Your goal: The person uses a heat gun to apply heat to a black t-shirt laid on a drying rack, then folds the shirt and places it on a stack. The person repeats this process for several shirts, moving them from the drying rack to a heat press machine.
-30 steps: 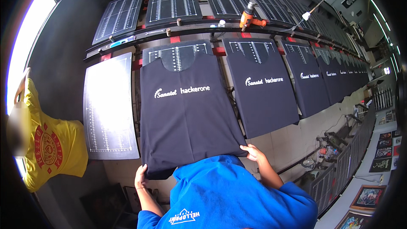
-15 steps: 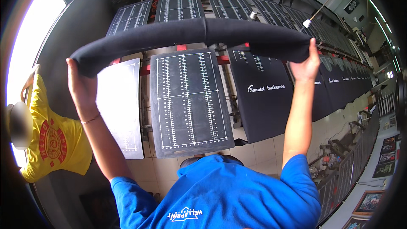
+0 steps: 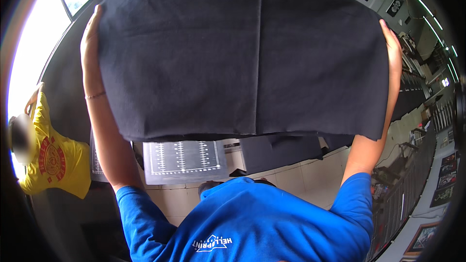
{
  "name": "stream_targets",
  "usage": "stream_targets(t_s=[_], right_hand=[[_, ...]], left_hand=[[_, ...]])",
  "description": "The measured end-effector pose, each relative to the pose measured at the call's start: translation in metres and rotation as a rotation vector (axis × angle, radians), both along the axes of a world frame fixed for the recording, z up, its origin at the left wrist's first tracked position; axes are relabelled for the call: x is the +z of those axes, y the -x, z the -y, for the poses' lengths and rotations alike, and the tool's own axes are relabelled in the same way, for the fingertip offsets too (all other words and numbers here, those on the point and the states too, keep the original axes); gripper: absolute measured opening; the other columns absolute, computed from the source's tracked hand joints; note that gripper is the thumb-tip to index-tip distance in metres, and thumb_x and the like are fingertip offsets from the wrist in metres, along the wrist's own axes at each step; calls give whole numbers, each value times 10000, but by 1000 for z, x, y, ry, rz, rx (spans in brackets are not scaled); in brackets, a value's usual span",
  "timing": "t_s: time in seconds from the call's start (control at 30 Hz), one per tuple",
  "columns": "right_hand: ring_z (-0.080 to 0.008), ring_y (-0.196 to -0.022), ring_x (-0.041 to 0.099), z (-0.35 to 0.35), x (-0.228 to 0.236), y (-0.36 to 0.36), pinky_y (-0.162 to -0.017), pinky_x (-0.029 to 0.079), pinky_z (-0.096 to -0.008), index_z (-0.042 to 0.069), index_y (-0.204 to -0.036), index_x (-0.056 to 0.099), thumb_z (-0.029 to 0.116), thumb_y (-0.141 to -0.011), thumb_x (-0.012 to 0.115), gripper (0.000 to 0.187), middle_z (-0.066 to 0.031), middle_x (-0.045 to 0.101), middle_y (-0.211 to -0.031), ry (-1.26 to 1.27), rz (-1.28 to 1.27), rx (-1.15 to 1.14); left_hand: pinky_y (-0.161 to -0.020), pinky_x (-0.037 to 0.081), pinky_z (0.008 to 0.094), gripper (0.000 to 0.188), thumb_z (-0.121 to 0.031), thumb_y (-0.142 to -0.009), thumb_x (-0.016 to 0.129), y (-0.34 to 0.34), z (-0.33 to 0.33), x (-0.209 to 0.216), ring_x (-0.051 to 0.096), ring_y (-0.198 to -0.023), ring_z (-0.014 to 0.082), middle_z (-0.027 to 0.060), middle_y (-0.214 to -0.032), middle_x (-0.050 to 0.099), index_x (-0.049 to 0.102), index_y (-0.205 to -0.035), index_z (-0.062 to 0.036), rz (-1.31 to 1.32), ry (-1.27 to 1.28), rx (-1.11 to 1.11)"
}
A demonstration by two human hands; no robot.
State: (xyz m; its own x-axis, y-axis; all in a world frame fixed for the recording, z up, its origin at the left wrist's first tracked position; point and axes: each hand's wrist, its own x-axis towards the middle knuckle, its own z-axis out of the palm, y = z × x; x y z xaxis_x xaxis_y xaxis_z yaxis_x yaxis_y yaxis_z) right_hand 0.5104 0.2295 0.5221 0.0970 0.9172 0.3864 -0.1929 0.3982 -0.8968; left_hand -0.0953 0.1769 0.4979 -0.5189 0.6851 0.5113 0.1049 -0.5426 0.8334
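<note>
A wide black cloth (image 3: 194, 58) with a crease or seam running down near its middle hangs spread between my raised arms. At its left edge my left hand (image 3: 91, 36) grips the cloth, fingers mostly out of sight. The opposite edge is held by my right hand (image 3: 392, 41), its thumb side showing near the upper corner. Under the cloth's lower edge shows the near end of a dark printing board (image 3: 187, 162) with white ruler marks. The cloth hides the rest of that board.
Right of the marked board lies another board covered in black fabric (image 3: 281, 157). A person in a yellow shirt (image 3: 60, 167) stands at the left by the bright window. Tiled floor (image 3: 310, 172) shows below, and framed pictures (image 3: 422, 237) hang at the far right.
The cloth was a narrow raised band; it now faces me as a broad sheet and covers most of the boards. Both hands have risen, and the view has shifted slightly right.
</note>
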Motion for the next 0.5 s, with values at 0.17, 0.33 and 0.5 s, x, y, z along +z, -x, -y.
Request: stream_targets(t_s=[0.17, 0.33, 0.5], right_hand=[[-152, -879, 656, -31, -18, -65, -803, 500, -266, 2, -1050, 654, 236, -914, 643, 271, -78, 686, -1030, 100, 162, -98], [-196, -928, 654, -72, -56, -119, -829, 510, -306, -3, -1061, 629, 237, -910, 639, 284, -109, 679, -1029, 233, 53, 70], [-199, -960, 644, -74, -49, -132, -873, 495, -325, 5, -1061, 650, 241, -919, 625, 277, -107, 678, -1053, 218, -1, -32]], left_hand=[[-728, 466, 208, 351, -381, -865, 705, -96, -20, -27, 599, -762, 94, 5, -885, 672, 719, -975, -49, 192, 222, 127], [-791, 549, 333, 262, -211, -956, 593, -156, -40, -54, 653, -854, 193, 103, -993, 668, 636, -1090, 10, 419, 194, -112], [-834, 532, 343, 262, -174, -968, 558, -178, -38, -42, 650, -896, 212, 122, -1031, 659, 614, -1120, 32, 306, 126, -107]])
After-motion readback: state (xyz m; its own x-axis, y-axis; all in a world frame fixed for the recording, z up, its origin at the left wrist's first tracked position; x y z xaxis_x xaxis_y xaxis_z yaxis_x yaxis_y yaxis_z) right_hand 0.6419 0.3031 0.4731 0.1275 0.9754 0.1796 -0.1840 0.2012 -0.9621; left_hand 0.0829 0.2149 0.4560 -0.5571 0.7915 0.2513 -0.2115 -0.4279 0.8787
